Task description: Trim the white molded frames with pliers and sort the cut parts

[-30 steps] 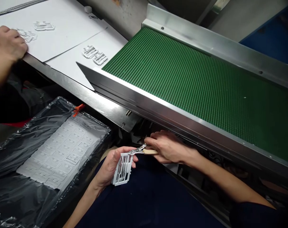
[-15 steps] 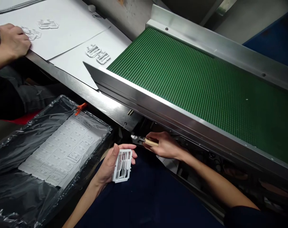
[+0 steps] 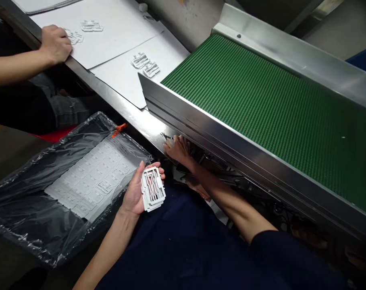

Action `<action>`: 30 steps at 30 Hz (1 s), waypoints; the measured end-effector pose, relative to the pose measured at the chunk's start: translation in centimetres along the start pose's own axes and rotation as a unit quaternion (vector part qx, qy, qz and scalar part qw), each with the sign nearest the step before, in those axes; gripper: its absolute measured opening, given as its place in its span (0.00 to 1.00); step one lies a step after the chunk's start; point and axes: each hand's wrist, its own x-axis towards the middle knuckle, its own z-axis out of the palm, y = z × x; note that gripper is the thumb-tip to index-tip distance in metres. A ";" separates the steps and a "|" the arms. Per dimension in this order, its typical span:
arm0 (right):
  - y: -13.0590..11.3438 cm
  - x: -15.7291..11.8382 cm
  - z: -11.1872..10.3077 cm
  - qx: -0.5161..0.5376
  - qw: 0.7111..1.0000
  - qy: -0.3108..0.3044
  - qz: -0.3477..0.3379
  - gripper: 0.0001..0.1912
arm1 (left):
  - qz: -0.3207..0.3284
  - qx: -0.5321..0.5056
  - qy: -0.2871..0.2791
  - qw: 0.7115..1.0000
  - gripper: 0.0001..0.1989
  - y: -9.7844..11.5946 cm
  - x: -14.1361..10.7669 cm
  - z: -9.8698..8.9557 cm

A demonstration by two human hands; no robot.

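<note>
In the head view my left hand [image 3: 136, 189] is closed around the edge of a small stack of white slotted plastic parts [image 3: 153, 189]. The slots face up, and the stack rests against the palm and fingers. My right hand [image 3: 179, 150] is at the metal table edge, beneath the conveyor's side wall. Its fingers are around a pair of nippers [image 3: 167, 139] with pale yellow handles, the jaws pointing to the far left over the steel surface. Part of the handles is hidden by the fingers.
A green conveyor belt [image 3: 255, 108] with metal side walls runs along the right. Several white parts [image 3: 146, 64] lie on white sheets [image 3: 116, 76]. A plastic-lined bin [image 3: 25, 201] with an orange clip [image 3: 119, 129] contains rows of white parts [image 3: 89, 177]. Another person's hand [image 3: 56, 43] rests at the table's left edge.
My right hand has moved forward and left with the nippers, from above my lap to the metal table edge. The left hand still holds the white parts, now tilted differently. The view has shifted.
</note>
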 end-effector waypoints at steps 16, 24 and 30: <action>-1.1 2.3 1.2 0.023 0.999 0.038 -0.015 0.27 | 0.027 -0.027 0.042 0.998 0.18 1.2 -0.4 -1.2; -2.3 -7.2 -3.6 0.202 0.970 -0.109 -0.084 0.17 | 0.072 0.042 0.117 0.990 0.15 1.4 1.1 -0.5; -2.5 -10.2 -4.8 0.405 0.880 -0.247 -0.035 0.20 | 0.120 0.144 0.109 0.976 0.17 1.1 2.4 1.1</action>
